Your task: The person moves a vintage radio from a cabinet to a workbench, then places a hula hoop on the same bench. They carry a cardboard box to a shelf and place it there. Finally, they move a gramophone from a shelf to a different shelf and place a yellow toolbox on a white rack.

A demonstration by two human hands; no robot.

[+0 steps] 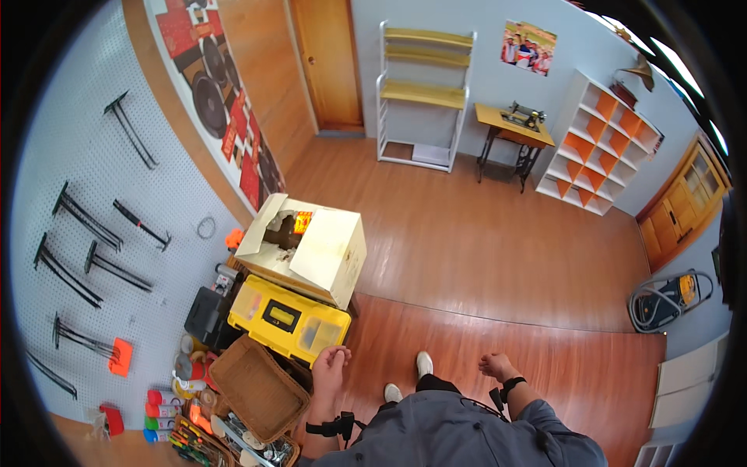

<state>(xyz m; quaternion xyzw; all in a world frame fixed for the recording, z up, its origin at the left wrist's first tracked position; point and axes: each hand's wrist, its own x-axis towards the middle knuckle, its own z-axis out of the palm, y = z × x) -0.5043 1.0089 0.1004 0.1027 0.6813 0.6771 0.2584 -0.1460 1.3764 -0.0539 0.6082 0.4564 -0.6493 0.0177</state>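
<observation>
My left hand (pixel 330 366) hangs low in the frame, just left of centre, its fingers loosely curled and holding nothing. It sits at the near corner of the yellow toolbox (pixel 289 319) and just beside the basket (pixel 257 385); I cannot tell whether it touches either. My right hand (pixel 493 364) is lower right of centre, over bare wood floor (pixel 482 257), fingers bent in a loose curl, also holding nothing. A dark watch (pixel 510 384) wraps that wrist.

The toolbox is a long yellow case with a black handle and clear lid pockets; its long axis runs from the left of the frame down toward lower centre, its near end pointing at my left hand. Above it, a cream carton (pixel 307 247) stands with its flaps open, an orange-and-yellow tag showing inside. The brown woven basket lies tilted at lower left, its opening facing up.

Along the left, a grey pegboard (pixel 85 218) carries black hooks, a small orange card at its lower part. Spray cans (pixel 161 410) with coloured caps lie at the bottom left. A red and black poster (pixel 222 93) fills the upper left wall, and a colour photo (pixel 529 47) hangs at the upper right.
</observation>
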